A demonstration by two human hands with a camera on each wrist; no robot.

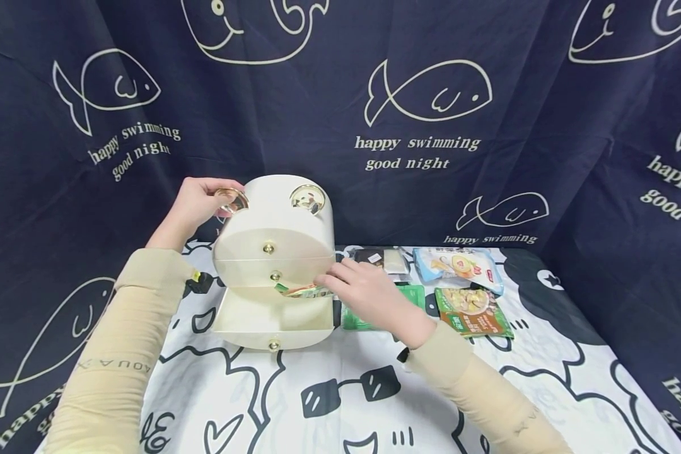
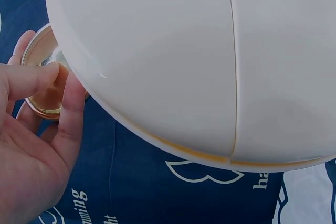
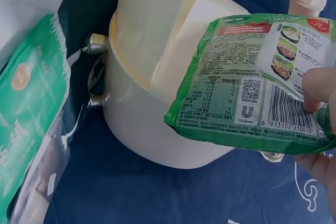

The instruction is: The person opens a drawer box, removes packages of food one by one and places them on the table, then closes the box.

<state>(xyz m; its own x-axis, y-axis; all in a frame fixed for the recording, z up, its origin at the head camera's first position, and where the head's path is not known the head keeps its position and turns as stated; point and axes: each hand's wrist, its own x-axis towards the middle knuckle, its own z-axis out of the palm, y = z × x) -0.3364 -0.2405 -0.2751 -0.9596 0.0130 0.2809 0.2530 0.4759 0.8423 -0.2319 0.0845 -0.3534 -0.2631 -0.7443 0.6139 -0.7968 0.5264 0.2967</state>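
A white, rounded drawer box [image 1: 275, 217] with gold knobs and round gold ears stands on the cloth. Its lowest drawer [image 1: 244, 339] is pulled out towards me. At the box's upper left, my left hand [image 1: 195, 202] grips one gold ear [image 2: 43, 59], thumb on its inner face and fingers behind its rim. My right hand [image 1: 369, 293] pinches a green food packet [image 3: 226, 82] by one end, printed back showing in the right wrist view. In the head view the packet is seen nearly edge-on, over the pulled-out drawer.
Right of the box lie a green packet [image 1: 414, 295], a dark packet with a pale label [image 1: 394, 261], a blue-and-white pouch [image 1: 459, 268] and a brown-green food packet [image 1: 473, 312]. A dark blue fish-print curtain [image 1: 329, 126] hangs behind the patterned white cloth [image 1: 340, 422].
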